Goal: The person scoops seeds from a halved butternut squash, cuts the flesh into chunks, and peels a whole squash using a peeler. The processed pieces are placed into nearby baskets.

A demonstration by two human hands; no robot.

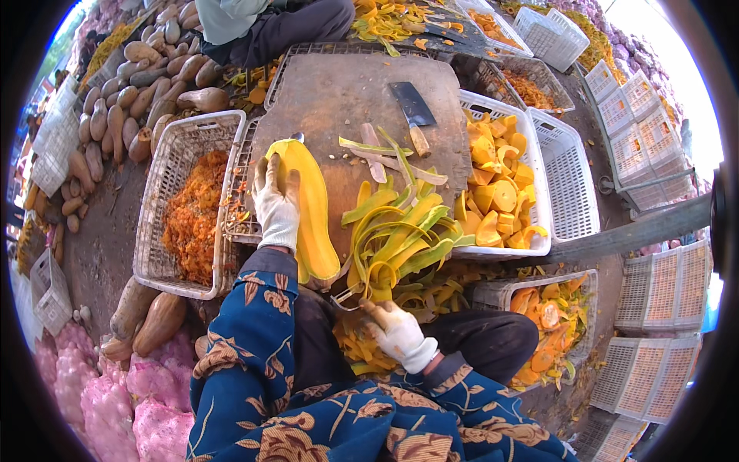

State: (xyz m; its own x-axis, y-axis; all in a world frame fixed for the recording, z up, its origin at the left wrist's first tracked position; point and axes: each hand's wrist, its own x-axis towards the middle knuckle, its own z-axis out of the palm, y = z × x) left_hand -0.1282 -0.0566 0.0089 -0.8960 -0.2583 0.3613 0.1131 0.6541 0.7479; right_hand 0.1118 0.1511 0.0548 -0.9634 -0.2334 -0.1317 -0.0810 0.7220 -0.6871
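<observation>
My left hand [277, 202], in a white work glove, grips the upper left side of a peeled yellow squash [309, 213] that lies lengthwise on a worn wooden board [323, 81]. Below the squash's lower end, my gloved right hand [398, 338] is closed on a peeler [348, 297] with a metal frame; its handle is hidden in the fingers. Long yellow-green peelings [398, 231] are heaped on the board just right of the squash. Farther up the board lie loose strips of rind and a cleaver [413, 104] with a wooden handle.
A white crate [540, 173] of cut squash chunks stands at the board's right. Left of the board, another crate [144, 231] holds orange pulp. Whole squashes [115, 121] are piled at upper left. A person [288, 29] sits beyond the board. A crate of scraps [589, 323] stands by my right knee.
</observation>
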